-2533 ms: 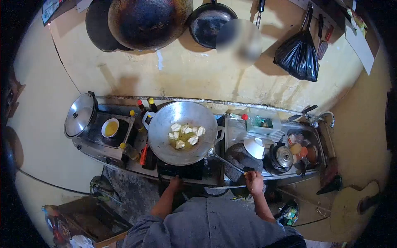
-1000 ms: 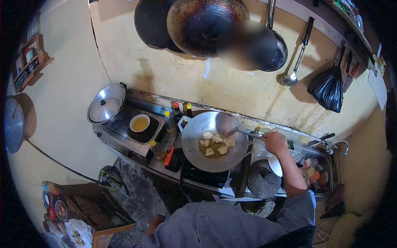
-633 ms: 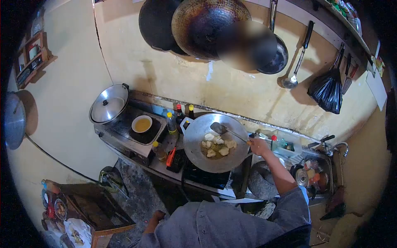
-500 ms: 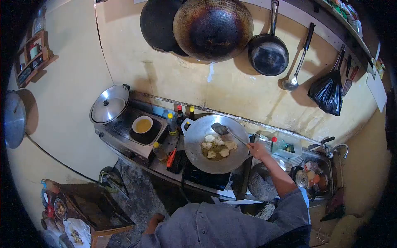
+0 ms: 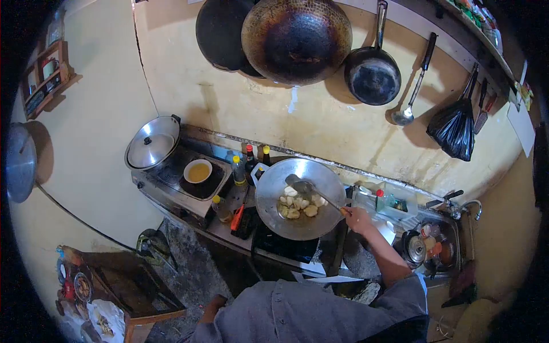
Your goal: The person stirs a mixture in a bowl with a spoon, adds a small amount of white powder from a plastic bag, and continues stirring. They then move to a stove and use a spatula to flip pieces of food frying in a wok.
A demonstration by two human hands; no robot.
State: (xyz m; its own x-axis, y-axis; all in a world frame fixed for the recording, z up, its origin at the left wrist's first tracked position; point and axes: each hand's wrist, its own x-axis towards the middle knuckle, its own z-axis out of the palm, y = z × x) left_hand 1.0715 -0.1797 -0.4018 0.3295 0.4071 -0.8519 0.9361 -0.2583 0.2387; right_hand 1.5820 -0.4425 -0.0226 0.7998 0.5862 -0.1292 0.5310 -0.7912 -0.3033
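Observation:
My right hand (image 5: pixel 358 219) is closed around the wooden end of a long-handled spatula (image 5: pixel 303 186), whose dark blade is inside a large silver wok (image 5: pixel 331 191), over its upper middle. Several pale food pieces (image 5: pixel 310 211) lie in yellowish liquid at the bottom of the wok, just below the blade. Down at the left side of my body is my left hand (image 5: pixel 217 301), away from the counter; its fingers are too dark and small to make out.
Left of the wok stand bottles (image 5: pixel 238 171), a bowl of yellow liquid (image 5: pixel 198 171) and a lidded pot (image 5: pixel 151 144) on a stove. At right are a plastic container (image 5: pixel 396 206) and a sink (image 5: pixel 452 251) with dishes. Pans (image 5: pixel 373 76) hang above.
The spatula blade has shifted slightly left and down in the wok, and its handle has tilted. The food pieces have moved a little. My right hand has dropped slightly.

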